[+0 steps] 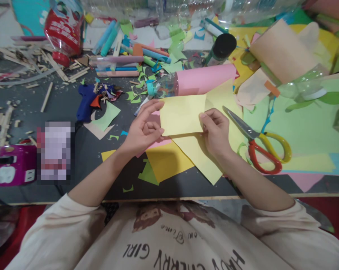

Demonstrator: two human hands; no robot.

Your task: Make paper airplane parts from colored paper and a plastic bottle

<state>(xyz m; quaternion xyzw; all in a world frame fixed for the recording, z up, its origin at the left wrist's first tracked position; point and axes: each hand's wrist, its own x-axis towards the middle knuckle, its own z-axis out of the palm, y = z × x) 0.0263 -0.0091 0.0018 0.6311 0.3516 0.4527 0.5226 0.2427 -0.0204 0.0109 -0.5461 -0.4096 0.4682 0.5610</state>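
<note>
A light yellow paper rectangle (182, 115) is held up between both hands over the table. My left hand (148, 129) grips its left edge, with thumb at the lower corner and a finger at the upper corner. My right hand (216, 129) pinches the paper's right side between thumb and fingers. Beneath it lie a larger light yellow sheet (207, 163) and a darker yellow sheet (169, 161). Scissors (250, 137) with red and yellow handles rest right of my right hand. Behind the paper lies a bottle wrapped in pink paper (205, 79).
A blue glue gun (86, 101) and a purple box (15, 165) are at the left, near wooden sticks (47, 96). Markers (115, 60), a red-labelled bottle (64, 28) and a black-capped bottle (224, 47) stand or lie farther back. Green sheets (301, 129) spread at the right.
</note>
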